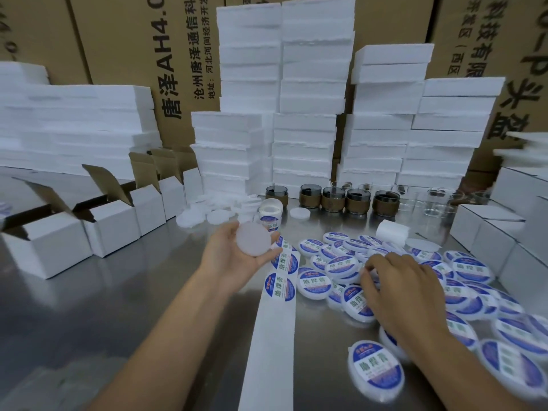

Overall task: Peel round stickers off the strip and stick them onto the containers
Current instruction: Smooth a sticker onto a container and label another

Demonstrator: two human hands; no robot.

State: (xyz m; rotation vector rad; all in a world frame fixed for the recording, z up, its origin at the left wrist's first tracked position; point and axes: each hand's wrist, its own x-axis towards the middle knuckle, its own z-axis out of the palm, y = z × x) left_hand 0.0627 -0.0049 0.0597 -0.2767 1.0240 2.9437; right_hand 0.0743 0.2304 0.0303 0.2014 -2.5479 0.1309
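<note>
Just left of the strip (267,345), our left hand (228,259) cups a blank container (253,239), face up for labelling; right of it, we cannot tell the grip of our right hand (403,292).

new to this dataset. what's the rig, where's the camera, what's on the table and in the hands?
No robot: one camera worn on a person's head looks down at their two bare hands over a metal table. The left hand holds a blank white container. The right hand lies on a pile of labelled containers; whether it grips one is unclear. A sticker strip runs from its roll toward the camera, round stickers on it. Open white boxes stand left, foam blocks behind.
</note>
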